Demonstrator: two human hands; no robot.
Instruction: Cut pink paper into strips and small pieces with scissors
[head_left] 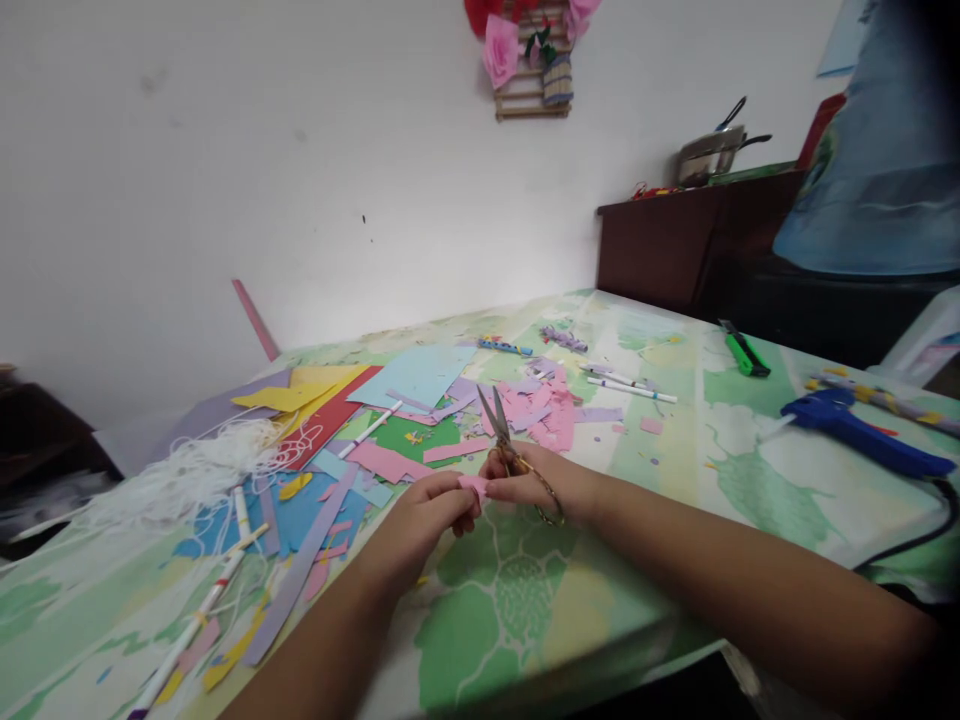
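A small pink paper piece [474,485] is between my two hands near the table's front. My left hand [433,505] pinches its left side with thumb and fingers. On its right side, the thumb of my right hand [529,480] touches the paper. Scissors [501,425] are also in my right hand, their blades pointing up and slightly apart, their gold-coloured handle hanging below the fingers. Just beyond the hands are a pink strip [455,450] and a heap of pink and purple scraps [551,405].
White string [195,465] and coloured sheets [412,378] cover the left of the patterned table [615,620]. White sticks [630,388] lie behind the hands. At the right are a green cutter [744,352] and a blue glue gun [862,432] with a black cable.
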